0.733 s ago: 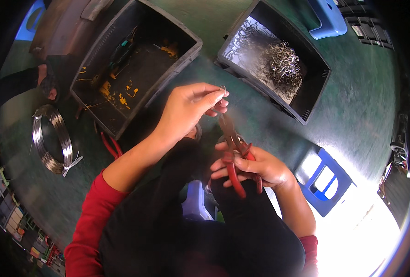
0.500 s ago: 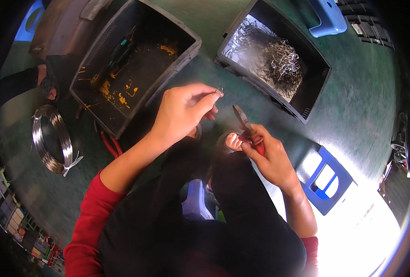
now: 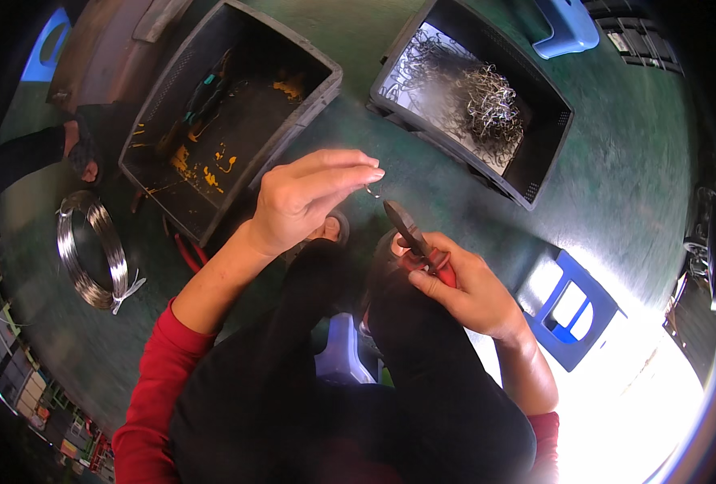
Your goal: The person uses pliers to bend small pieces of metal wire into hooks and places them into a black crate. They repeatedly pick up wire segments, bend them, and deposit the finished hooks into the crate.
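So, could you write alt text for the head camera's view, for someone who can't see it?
A person's right hand holds red-handled pliers; the left hand has a small piece of wire by its fingertips. A black bin and, to its right, another with a heap of bent wires stand ahead; a wire coil lies at left.

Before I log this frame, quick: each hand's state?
Left hand: small wire piece near fingertips; grip cannot be told.
Right hand: closed, holding red-handled pliers.
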Motion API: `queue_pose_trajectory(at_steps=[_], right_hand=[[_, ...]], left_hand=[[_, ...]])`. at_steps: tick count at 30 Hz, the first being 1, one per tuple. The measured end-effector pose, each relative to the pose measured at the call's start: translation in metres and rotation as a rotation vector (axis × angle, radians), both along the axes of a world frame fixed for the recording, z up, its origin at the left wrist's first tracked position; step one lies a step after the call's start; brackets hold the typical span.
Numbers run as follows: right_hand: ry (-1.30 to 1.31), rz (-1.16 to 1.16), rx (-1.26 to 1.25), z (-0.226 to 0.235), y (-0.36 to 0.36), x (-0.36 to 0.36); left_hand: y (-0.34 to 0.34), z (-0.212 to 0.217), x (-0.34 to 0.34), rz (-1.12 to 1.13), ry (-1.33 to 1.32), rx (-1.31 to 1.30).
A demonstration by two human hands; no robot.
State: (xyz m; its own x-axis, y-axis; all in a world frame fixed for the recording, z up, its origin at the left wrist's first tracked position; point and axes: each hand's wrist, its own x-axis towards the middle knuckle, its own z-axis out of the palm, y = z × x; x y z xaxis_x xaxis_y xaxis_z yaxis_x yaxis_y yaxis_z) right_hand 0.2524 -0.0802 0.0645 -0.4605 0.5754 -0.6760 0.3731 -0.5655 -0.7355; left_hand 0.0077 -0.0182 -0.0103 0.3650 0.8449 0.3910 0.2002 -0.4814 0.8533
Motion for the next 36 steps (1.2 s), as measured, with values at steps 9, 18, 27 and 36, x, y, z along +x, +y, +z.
queue_pose_trajectory(at_steps=[9, 18, 27, 36], right_hand=[[0.101, -0.047, -0.107, 0.000, -0.001, 0.004], [-0.193, 0.036, 0.140, 0.009, -0.001, 0.000], [-0.399, 0.030, 0.443, 0.006, -0.008, -0.013], [-0.283, -0.010, 0.258, 0.009, -0.005, -0.014]], left_hand=[[0.000, 0.001, -0.002, -0.080, 0.001, 0.094], [-0.005, 0.005, 0.006, 0.052, -0.136, -0.268], [-0.012, 0.027, 0.013, -0.180, -0.401, -1.035], [-0.005, 0.020, 0.012, -0.434, -0.450, -0.948]])
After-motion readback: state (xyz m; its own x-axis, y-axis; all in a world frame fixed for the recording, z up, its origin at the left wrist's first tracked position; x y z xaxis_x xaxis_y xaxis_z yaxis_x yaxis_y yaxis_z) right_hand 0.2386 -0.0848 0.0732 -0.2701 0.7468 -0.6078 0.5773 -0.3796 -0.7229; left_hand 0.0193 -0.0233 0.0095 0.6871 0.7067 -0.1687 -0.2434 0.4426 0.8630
